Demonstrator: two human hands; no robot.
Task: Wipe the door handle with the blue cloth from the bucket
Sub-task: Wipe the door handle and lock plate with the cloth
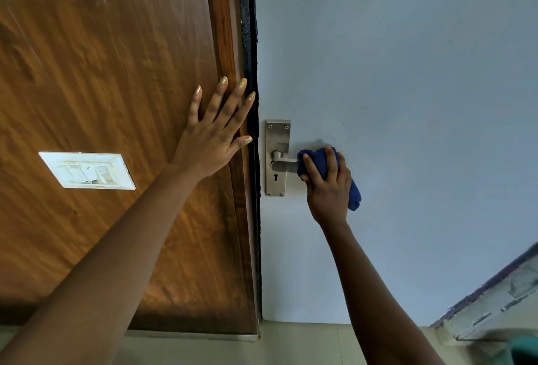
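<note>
Right hand (327,187) around soft blue cloth (320,160) on metal handle (283,165).

I can read no text, brand name or number anywhere in my view. The white switch plate (87,171) on the wooden panel (116,88) has a small mark on one of its switches, but it is too blurred for me to say what it is. The metal plate of the door handle (278,158) shows only screws and a keyhole, with no lettering that I can see.
</note>
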